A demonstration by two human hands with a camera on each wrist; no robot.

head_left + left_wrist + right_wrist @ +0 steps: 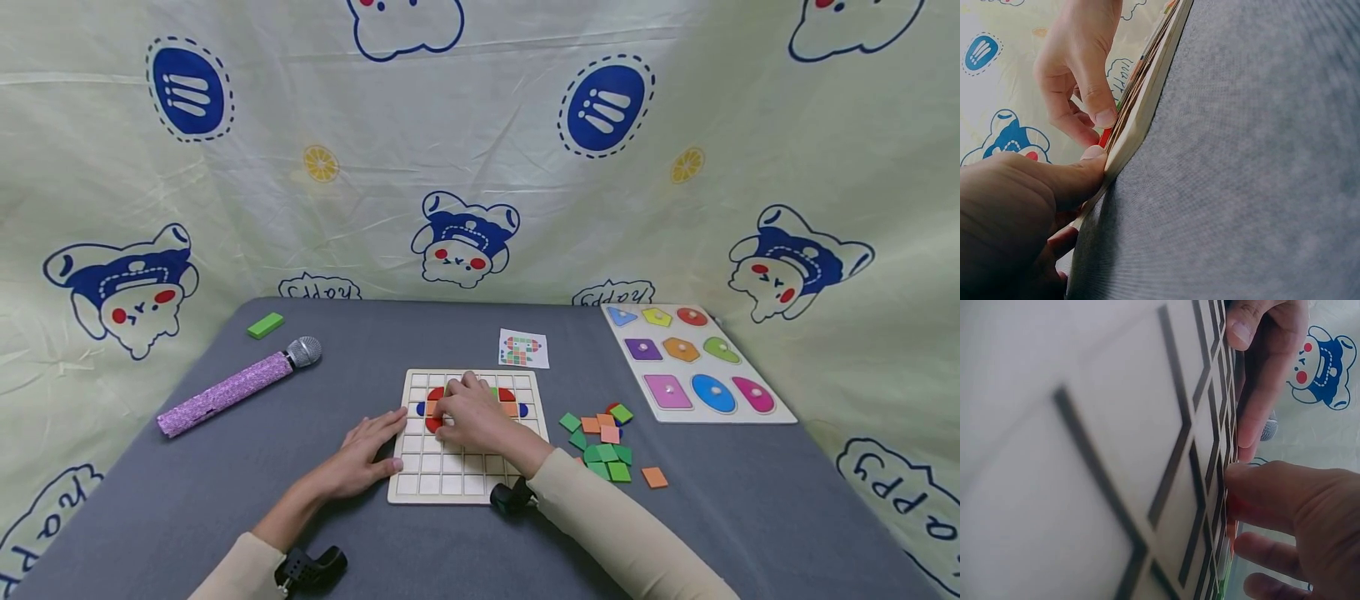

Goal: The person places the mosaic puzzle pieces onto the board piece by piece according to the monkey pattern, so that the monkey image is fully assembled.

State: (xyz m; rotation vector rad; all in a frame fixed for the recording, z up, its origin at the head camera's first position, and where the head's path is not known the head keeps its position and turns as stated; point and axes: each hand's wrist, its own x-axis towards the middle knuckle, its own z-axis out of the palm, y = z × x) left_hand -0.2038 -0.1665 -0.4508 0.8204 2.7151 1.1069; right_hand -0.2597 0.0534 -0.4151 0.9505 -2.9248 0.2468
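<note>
A pale wooden grid board (431,487) lies on the table, with red, orange, blue and green pieces in its upper cells. My left hand (360,458) rests along the board's left edge; its thumb and fingertips touch the rim, fingers fairly straight. My right hand (476,417) reaches over the board with curled fingers. Its thumb and forefinger pinch a small red piece (1105,136) at the grid, on the left side of the pattern. The right palm hides several middle cells. In the right wrist view, the red piece (1241,512) shows partly behind the thumb.
Loose green and orange tiles (606,454) lie right of the board. A pattern card (523,348) sits behind it. A shape puzzle (693,367) occupies the far right. At left are a purple microphone (232,392) and a green block (266,325).
</note>
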